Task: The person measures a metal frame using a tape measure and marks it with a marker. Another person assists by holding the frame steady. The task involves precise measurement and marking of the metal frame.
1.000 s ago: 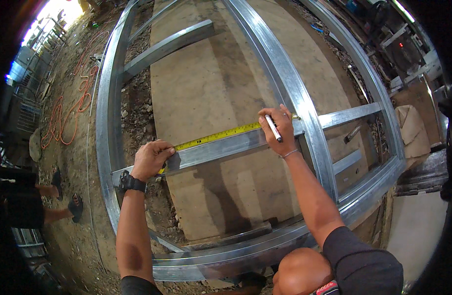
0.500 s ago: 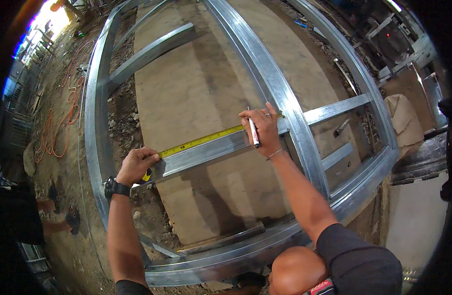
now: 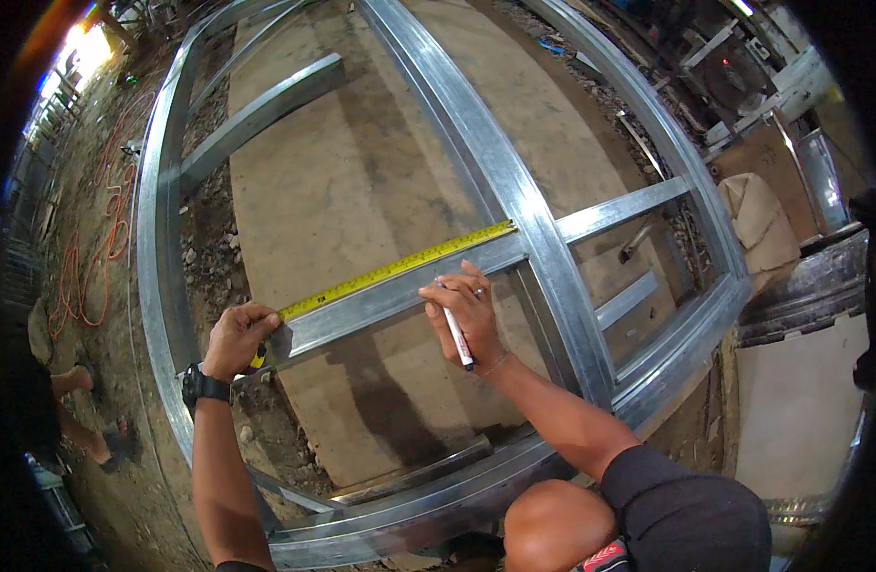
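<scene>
My left hand [image 3: 236, 341] is closed round a tape measure [image 3: 258, 357], whose body is mostly hidden under the fingers. Its yellow blade [image 3: 400, 267] runs out along a metal cross bar [image 3: 400, 299], and the far end meets the long middle beam [image 3: 525, 205] of a metal frame. Between the fingers of my right hand [image 3: 466, 315] is a white marker pen [image 3: 456, 336], its dark end pointing down toward me. That hand hovers just on the near side of the cross bar, apart from the blade.
A brown board [image 3: 314, 200] lies beneath the frame. Rubble lines the frame's left rail [image 3: 161, 191]. An orange cord [image 3: 104, 257] lies on the ground at left, near another person's feet [image 3: 92, 419]. A brown sack [image 3: 754, 219] and pale panel [image 3: 800, 410] stand at right.
My right hand has drawn back toward me from the middle beam with the marker pen, uncovering the blade's far end. My left hand still holds the tape measure. The whole view has shifted slightly.
</scene>
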`<state>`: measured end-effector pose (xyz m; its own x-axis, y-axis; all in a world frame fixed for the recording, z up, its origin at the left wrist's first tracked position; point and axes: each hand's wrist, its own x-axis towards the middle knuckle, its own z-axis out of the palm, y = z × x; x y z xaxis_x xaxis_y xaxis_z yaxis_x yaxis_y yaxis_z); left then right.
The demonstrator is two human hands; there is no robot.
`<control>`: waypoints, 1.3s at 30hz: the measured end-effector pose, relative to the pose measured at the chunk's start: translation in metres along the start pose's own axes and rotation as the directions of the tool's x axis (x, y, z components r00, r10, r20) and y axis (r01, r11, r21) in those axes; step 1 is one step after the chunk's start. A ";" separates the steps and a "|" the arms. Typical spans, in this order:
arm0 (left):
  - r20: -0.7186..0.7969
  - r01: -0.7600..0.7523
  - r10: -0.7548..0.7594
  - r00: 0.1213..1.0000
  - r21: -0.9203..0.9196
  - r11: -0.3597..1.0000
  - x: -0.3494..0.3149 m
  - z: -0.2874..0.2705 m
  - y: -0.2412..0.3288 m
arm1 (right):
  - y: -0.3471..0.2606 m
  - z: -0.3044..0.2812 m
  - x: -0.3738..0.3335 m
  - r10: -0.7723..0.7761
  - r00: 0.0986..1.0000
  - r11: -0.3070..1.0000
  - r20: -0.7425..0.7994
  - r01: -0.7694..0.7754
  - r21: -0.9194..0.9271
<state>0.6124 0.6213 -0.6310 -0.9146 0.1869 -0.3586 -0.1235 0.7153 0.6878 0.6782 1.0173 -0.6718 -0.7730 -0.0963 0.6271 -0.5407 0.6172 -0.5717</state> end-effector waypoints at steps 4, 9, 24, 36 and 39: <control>-0.007 -0.032 0.032 0.999 -0.028 0.999 0.000 -0.001 -0.002 | 0.005 -0.008 -0.014 0.044 0.999 0.996 0.010 -0.045 0.076; -0.007 -0.009 0.009 1.000 -0.039 0.999 0.001 -0.001 -0.003 | 0.003 -0.017 -0.019 0.053 0.999 0.990 0.012 -0.055 0.134; 0.059 -0.021 0.025 0.998 -0.076 0.997 0.001 -0.007 0.002 | 0.009 -0.019 -0.021 0.076 0.997 0.991 0.024 -0.078 0.113; 0.054 0.037 -0.032 0.998 -0.089 0.995 0.002 -0.005 0.006 | 0.010 -0.021 -0.021 0.107 0.993 0.986 0.044 -0.111 0.127; 0.054 0.001 0.002 0.999 -0.069 0.998 0.002 -0.004 0.006 | 0.012 -0.021 -0.022 0.104 0.994 0.987 0.044 -0.109 0.117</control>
<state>0.6081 0.6235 -0.6252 -0.8928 0.2247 -0.3905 -0.1510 0.6673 0.7293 0.6962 1.0434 -0.6813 -0.8389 -0.0654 0.5404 -0.4884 0.5287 -0.6942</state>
